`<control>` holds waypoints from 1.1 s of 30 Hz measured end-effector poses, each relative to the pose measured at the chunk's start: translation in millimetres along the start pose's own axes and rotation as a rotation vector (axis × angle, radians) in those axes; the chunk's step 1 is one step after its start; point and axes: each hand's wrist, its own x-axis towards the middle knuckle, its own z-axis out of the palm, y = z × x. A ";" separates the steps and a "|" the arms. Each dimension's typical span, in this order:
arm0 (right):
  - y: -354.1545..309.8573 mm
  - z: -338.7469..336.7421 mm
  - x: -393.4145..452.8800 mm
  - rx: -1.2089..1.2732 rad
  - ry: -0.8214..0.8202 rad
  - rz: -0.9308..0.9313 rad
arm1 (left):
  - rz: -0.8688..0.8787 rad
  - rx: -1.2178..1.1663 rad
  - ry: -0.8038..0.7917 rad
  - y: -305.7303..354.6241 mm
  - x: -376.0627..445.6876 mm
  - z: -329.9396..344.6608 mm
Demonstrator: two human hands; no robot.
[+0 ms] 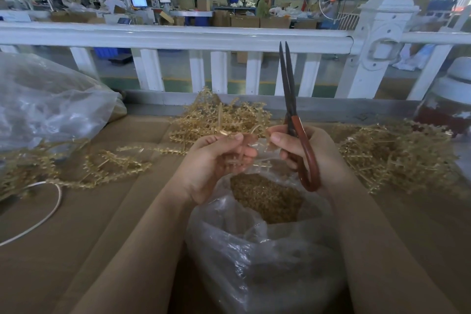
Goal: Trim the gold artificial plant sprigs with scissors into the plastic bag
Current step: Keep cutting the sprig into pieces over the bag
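Plastic bag (262,250) sitting on counter (76,224), nearest the person. Trimmings (267,196) lying inside it. Sprig heaps lying behind the bag (219,120), right of it (395,155), left of it (102,163). Second bag (46,104) resting far left; railing (178,38) standing behind everything.

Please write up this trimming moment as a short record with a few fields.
left hand: left hand pinches a gold plastic sprig
right hand: right hand grips red-handled long-bladed scissors, blades up and nearly closed
bag: clear plastic bag under both hands, open, gold trimmings inside
supply: sprig piles on the cardboard surface, centre, right, left
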 end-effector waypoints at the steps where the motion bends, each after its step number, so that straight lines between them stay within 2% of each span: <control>1: 0.0 1.0 0.1 -0.023 -0.004 0.002 | 0.000 -0.003 0.005 0.3 0.0 0.1; 9: 1.3 6.9 -2.4 0.075 0.077 0.027 | 0.017 -0.085 0.019 -0.1 0.0 0.5; 18: 0.8 4.3 0.7 -0.071 0.090 0.048 | 0.052 -0.177 0.044 -3.6 3.5 2.8; 21: 3.0 4.3 0.1 -0.067 0.095 0.036 | 0.036 -0.108 0.040 -3.7 3.3 3.0; 24: 0.6 2.8 0.9 -0.009 0.096 0.001 | -0.001 0.081 0.041 -3.2 2.3 0.1; 28: -1.3 1.8 1.2 -0.016 0.103 -0.035 | -0.130 0.149 -0.065 -3.4 -0.7 -1.8; 30: -1.9 3.4 0.4 -0.006 0.110 -0.056 | -0.123 0.153 -0.077 -4.4 -0.7 -0.9; 33: -3.6 6.9 -1.0 -0.007 0.125 -0.076 | -0.051 0.181 -0.012 -5.8 1.2 0.8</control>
